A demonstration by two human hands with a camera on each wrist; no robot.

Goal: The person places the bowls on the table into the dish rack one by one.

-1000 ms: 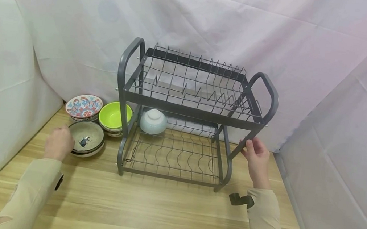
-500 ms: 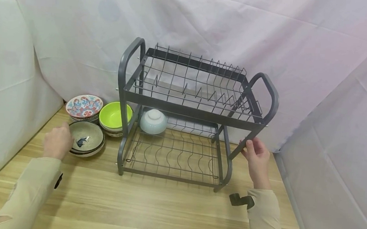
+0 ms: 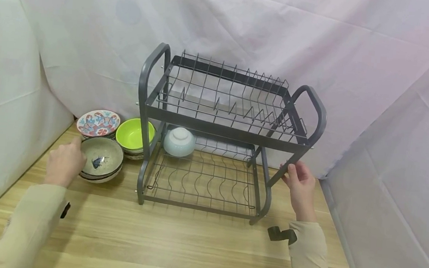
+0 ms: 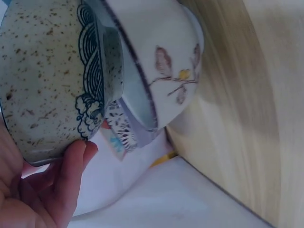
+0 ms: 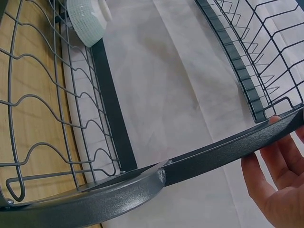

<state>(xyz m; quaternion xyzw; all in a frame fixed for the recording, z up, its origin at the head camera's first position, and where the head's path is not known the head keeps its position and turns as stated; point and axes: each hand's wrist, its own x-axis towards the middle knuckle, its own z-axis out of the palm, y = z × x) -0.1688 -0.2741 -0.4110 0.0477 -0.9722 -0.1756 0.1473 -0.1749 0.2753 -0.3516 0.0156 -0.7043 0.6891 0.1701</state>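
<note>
The speckled bowl with the blue fish [image 3: 102,161] sits on top of a short stack of bowls at the left end of the wooden table [image 3: 174,241], just in front of a patterned red-and-blue bowl [image 3: 98,122] and a lime-green bowl [image 3: 135,134]. The left hand [image 3: 64,164] is at its left rim. In the left wrist view the thumb [image 4: 71,166] presses the speckled outer wall [image 4: 42,80] near the rim, with the palm behind it; the other fingers are out of sight, so whether they curl over the rim cannot be told. Beneath the bowl in that view lies a white bowl painted with a flowering twig [image 4: 164,61].

From the hand, the bowl lies to the right, toward the dish rack [image 3: 222,130], mouth up and close to level. The rack's lower tier [image 3: 203,180] opens just right of the stack, past the rack's front left leg [image 3: 141,174]. The left hand is by far the nearer one; the right hand is on the far side of the rack.

That right hand [image 3: 299,185] rests on the slanted brace of the rack's right end. In the right wrist view its fingers [image 5: 273,175] lie nearly straight under the grey bar [image 5: 228,152], touching it rather than wrapping it.

A pale blue-white bowl [image 3: 179,142] rests upside down at the back left of the lower tier; the upper tier [image 3: 224,105] holds only its wire dividers. White cloth [image 3: 322,45] hangs behind and beside the table.
</note>
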